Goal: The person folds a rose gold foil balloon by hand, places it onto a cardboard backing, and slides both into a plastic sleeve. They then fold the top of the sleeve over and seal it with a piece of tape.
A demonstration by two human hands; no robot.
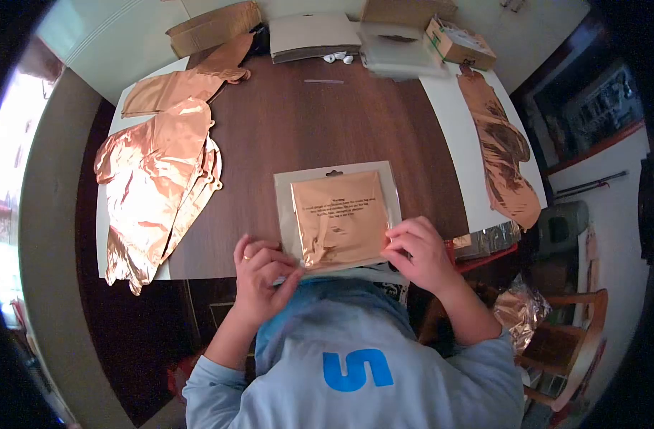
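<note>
A flat clear plastic package [338, 207] with a folded copper-coloured foil piece and printed warning text inside lies at the table's front edge. It has a hanging slot at its top. My left hand [264, 275] pinches its lower left corner, fingers bent. At its lower right edge, my right hand [418, 254] holds the package between thumb and fingers.
Copper foil balloons [155, 179] are piled on the left, another [498, 150] on the right. Along the back stand a stack of cards [313, 36], clear sleeves [398, 53] and a small box [459, 44]. A wooden chair [591, 343] is at lower right.
</note>
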